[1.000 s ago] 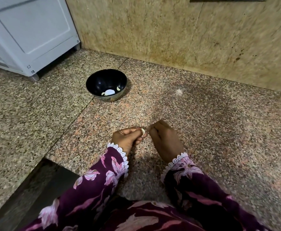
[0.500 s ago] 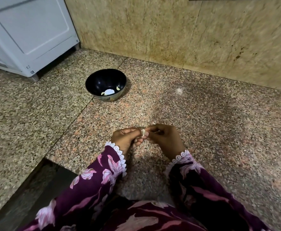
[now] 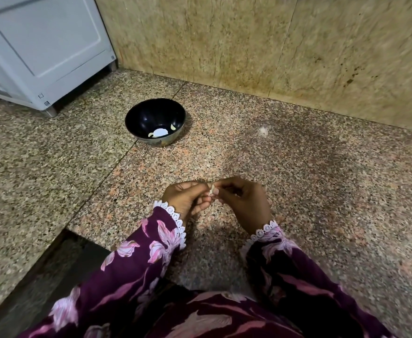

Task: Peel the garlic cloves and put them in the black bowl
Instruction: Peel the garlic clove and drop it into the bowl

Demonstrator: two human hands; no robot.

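My left hand (image 3: 184, 198) pinches the garlic clove (image 3: 211, 190) steady so my right hand (image 3: 242, 200) can pick skin off (black bowl (image 3: 155, 121) waits toward the desk's far edge)

A left hand (image 3: 184, 198) and a right hand (image 3: 242, 202) meet fingertip to fingertip above a speckled granite floor (image 3: 322, 191), both pinching one small pale garlic clove (image 3: 211, 190) between them. Purple floral sleeves with white lace cuffs (image 3: 173, 215) cover the wrists. Farther off sits a black bowl (image 3: 155, 121) holding a few pale pieces (image 3: 159, 132), near a white appliance (image 3: 41, 50) and a tan stone wall (image 3: 249, 45).
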